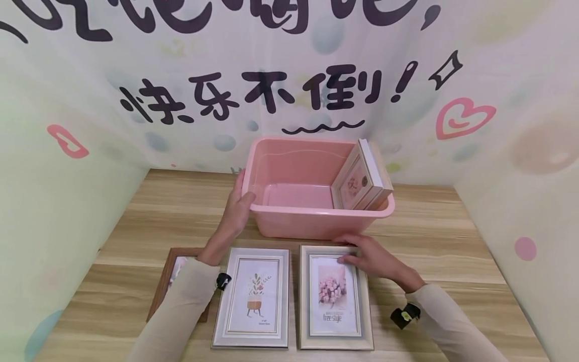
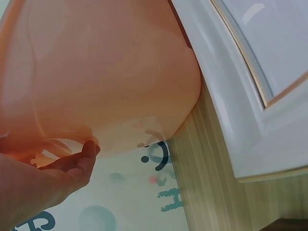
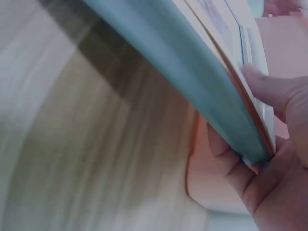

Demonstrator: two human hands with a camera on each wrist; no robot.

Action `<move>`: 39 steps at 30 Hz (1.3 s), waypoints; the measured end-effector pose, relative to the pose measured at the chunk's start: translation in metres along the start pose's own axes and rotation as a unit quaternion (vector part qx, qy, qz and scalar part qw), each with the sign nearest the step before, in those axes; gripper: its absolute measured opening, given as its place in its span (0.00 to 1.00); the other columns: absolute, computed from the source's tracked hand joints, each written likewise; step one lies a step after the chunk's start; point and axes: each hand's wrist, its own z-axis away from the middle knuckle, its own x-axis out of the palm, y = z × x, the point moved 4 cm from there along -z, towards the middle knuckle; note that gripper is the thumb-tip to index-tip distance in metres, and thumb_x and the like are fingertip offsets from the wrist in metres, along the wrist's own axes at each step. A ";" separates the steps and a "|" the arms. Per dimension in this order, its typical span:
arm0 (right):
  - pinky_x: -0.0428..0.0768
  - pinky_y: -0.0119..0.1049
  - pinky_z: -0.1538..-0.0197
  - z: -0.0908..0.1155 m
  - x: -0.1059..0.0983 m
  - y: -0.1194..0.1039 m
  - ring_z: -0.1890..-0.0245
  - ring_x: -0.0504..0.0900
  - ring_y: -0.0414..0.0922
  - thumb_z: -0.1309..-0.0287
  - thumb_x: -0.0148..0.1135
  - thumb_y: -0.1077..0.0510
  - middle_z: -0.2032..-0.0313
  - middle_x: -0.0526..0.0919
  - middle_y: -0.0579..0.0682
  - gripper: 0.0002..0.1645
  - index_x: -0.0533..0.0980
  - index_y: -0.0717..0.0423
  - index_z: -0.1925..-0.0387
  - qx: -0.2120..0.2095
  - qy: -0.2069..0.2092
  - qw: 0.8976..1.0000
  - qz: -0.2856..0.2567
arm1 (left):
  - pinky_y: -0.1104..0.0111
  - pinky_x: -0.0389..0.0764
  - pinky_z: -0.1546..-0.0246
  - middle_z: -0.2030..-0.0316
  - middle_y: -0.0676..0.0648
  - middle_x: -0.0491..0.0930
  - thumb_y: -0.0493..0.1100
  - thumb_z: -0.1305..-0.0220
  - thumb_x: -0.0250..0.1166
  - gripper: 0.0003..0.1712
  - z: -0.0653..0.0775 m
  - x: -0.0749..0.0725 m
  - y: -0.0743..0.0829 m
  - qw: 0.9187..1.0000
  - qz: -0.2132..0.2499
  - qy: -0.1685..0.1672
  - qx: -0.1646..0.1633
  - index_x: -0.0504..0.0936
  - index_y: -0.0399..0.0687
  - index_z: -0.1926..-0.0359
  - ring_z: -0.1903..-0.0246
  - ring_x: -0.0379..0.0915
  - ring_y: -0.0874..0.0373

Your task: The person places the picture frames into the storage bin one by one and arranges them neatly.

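A pink plastic bin [image 1: 312, 224] stands near the back of the table. My left hand [image 1: 236, 208] grips its left rim; in the left wrist view, fingers curl by the handle opening of the bin [image 2: 115, 72]. With my right hand [image 1: 373, 256] I pinch the upper right corner of a cream picture frame [image 1: 333, 291] with pink flowers and "free style" lettering. Thumb on its face, fingers beneath, as the right wrist view shows for this frame [image 3: 202, 91]. Several picture frames [image 1: 355, 183] stand on edge, leaning at the bin's right end.
A white picture frame [image 1: 253, 296] with a potted-plant print lies left of the held one. Farther left lies a brown picture frame [image 1: 164, 281], partly covered by my left sleeve. Behind the bin rises a printed wall sheet [image 1: 203, 141], with side walls at both table edges.
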 end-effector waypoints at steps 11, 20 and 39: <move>0.80 0.32 0.55 0.000 -0.019 -0.003 0.60 0.79 0.36 0.44 0.71 0.52 0.56 0.86 0.47 0.21 0.82 0.56 0.50 0.033 -0.052 0.995 -0.084 | 0.47 0.61 0.32 0.24 0.40 0.52 0.33 0.34 0.43 0.42 -0.001 0.000 -0.004 1.000 -0.008 0.005 -0.014 0.42 0.48 0.21 0.31 0.56 0.38; 0.82 0.34 0.63 0.003 -0.024 -0.009 0.67 0.82 0.37 0.37 0.65 0.56 0.63 0.84 0.49 0.11 0.77 0.55 0.55 0.031 -0.100 0.982 -0.160 | 0.49 0.59 0.30 0.25 0.42 0.52 0.33 0.34 0.42 0.41 -0.001 -0.001 -0.005 1.000 -0.005 0.003 -0.013 0.44 0.50 0.21 0.31 0.56 0.41; 0.83 0.34 0.56 0.010 -0.076 -0.058 0.53 0.82 0.38 0.36 0.57 0.72 0.41 0.80 0.54 0.25 0.77 0.59 0.39 -0.128 -0.059 0.979 -0.145 | 0.47 0.61 0.31 0.25 0.41 0.53 0.33 0.33 0.43 0.41 0.000 0.000 -0.003 1.000 0.001 0.003 -0.016 0.43 0.50 0.21 0.34 0.59 0.46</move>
